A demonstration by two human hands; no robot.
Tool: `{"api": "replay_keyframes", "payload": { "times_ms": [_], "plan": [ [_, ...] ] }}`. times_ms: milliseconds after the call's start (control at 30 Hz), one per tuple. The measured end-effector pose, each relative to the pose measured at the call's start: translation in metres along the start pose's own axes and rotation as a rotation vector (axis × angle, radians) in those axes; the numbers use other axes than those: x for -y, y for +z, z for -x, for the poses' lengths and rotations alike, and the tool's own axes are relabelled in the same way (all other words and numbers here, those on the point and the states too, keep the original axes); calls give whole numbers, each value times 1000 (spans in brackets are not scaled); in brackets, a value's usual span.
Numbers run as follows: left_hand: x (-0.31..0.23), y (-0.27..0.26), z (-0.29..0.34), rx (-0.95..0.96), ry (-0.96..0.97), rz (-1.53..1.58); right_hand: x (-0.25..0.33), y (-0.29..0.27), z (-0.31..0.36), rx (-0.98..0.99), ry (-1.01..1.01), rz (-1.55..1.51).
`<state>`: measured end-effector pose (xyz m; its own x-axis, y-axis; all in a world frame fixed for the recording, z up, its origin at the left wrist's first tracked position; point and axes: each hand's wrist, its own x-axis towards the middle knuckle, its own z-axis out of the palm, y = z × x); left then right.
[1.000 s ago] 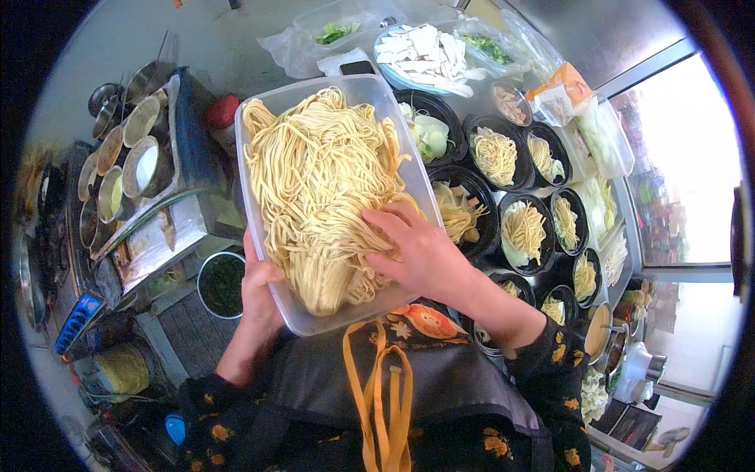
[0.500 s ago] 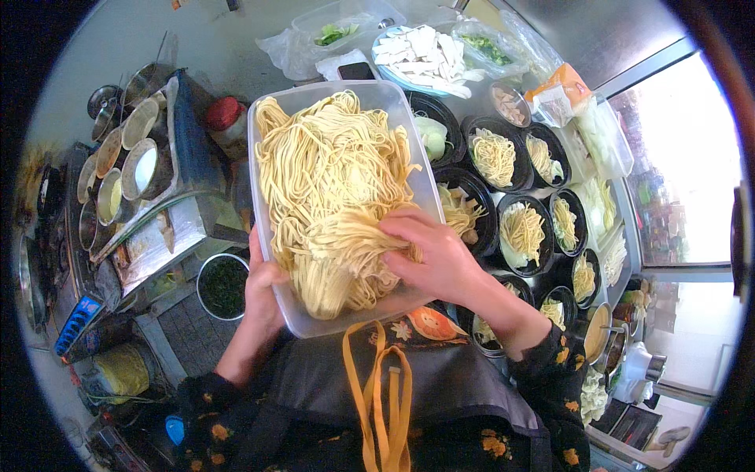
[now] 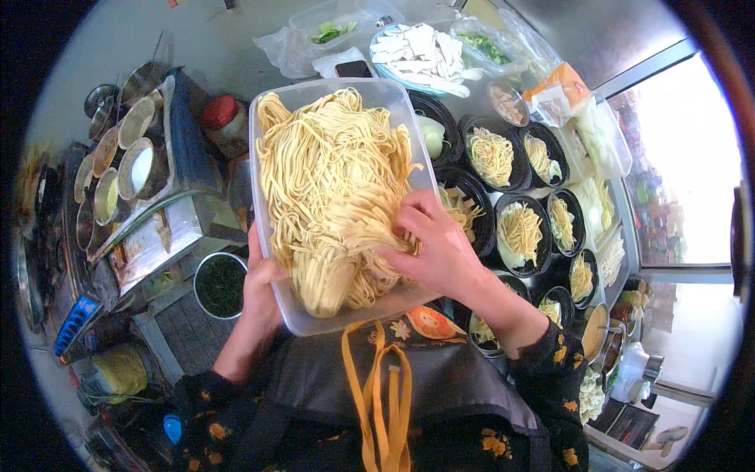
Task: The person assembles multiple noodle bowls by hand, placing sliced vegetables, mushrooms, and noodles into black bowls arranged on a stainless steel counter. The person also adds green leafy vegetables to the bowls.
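Observation:
A clear plastic container (image 3: 429, 182) full of pale yellow noodles (image 3: 330, 165) is held up in front of my body. My left hand (image 3: 263, 283) grips its lower left edge, thumb over the rim. Inside the right side of the container, my right hand (image 3: 436, 248) has its bent fingers and thumb around a bunch of noodles. The fingertips are partly buried among the strands. Right of the container stand several black bowls, among them one bowl (image 3: 494, 228) with noodles over pale vegetables. A bowl (image 3: 417, 106) behind the container holds pale green leaves.
At the back are a blue-rimmed bowl (image 3: 377, 67) of white strips, a phone (image 3: 353, 69) and bagged greens (image 3: 484, 47). Seasoning bowls (image 3: 138, 167) and a red-lidded jar (image 3: 222, 114) stand to the left. A pot of dark greens (image 3: 220, 285) sits below my left wrist.
My right hand has shifted slightly right and its fingers have curled more, gathering the noodles. The bunch beneath them has bunched up. My left hand and the container have barely moved.

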<state>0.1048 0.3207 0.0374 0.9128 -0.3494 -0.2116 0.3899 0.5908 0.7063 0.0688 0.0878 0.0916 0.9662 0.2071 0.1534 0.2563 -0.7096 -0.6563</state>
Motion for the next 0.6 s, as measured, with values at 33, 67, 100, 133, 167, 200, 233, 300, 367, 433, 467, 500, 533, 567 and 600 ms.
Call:
{"api": "replay_keyframes", "payload": {
  "times_ms": [33, 67, 100, 133, 167, 200, 233, 300, 367, 433, 467, 500, 533, 567, 600],
  "plan": [
    [0, 1, 1, -18, -1, -9, 2, -2, 0, 12, 17, -9],
    [0, 1, 2, -37, -2, -19, 1, -1, 0, 9, -30, -39],
    [-1, 1, 1, -49, -7, -28, 1, 0, 0, 3, -74, -66],
    [-1, 0, 1, -37, -5, -17, 2, 1, 0, -5, -116, -93],
    [0, -2, 2, -24, -4, -6, -1, -3, 1, -11, -74, -136],
    [-1, -3, 2, -9, -6, 7, -5, -13, 0, -18, -29, -177],
    [-1, -4, 4, -19, -4, 13, -9, -23, 1, -20, 14, -222],
    [-3, -7, 5, -29, -1, 22, -15, -41, 3, -82, 189, -324],
    [-4, -13, 6, -23, -15, 41, -20, -45, 11, -140, 245, -330],
    [-4, -11, -1, 32, 2, 18, -28, -44, 21, -199, 264, -286],
    [-6, -12, -3, 36, -2, 4, -26, -42, 27, -177, 355, -333],
    [-5, -16, -4, 53, -10, -9, -31, -36, 35, -161, 400, -364],
    [-7, -14, -5, 73, -22, -20, -29, -31, 40, -147, 448, -395],
    [-12, -7, -3, 105, -41, -14, -23, -29, 43, -94, 475, -374],
    [-18, -5, -1, 106, -60, 2, -17, -23, 48, -96, 509, -424]
  ]
}}
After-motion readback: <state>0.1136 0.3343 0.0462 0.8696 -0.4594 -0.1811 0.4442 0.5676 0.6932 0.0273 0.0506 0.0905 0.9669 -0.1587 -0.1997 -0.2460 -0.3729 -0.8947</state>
